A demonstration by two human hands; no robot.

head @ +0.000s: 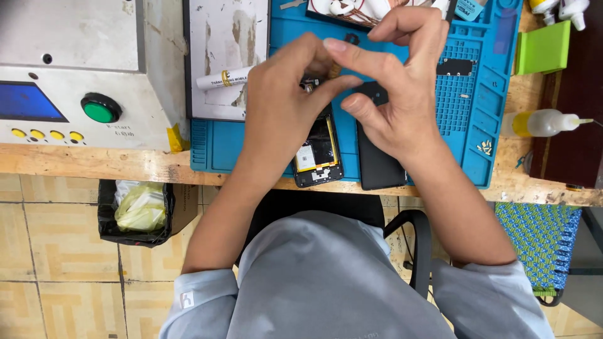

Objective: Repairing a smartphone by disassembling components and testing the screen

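Worn wooden bench (75, 164) carries a blue repair mat (477, 125), and over that mat both hands meet. Between them sits a tiny part (309, 88), brass-coloured and mostly hidden, held just above the top end of an opened phone (318, 154). The left hand (279, 103) is curled, its thumb and forefinger closing on the part; the right hand (392, 81) arches over it, thumb and forefinger tips pressed toward the same spot, the other fingers lifted clear. Whether both hands truly grip the part cannot be told.

Such a part looks very light, stiff and easy to drop; fingertips on its sides seem the only sensible hold, and the exposed phone interior beneath looks fragile.

One opened phone lies on the mat with its battery and label showing. One dark back panel (377, 163) lies just beside it on the right. Farther out there is one white tube (223, 78) on a scuffed white plate, one squeeze bottle (540, 123) with yellowish liquid, one green pad (543, 49), a small cluster of screws (485, 147), and one grey machine (81, 69) with one green button and four yellow ones. One bin (135, 210) stands on the tiled floor.
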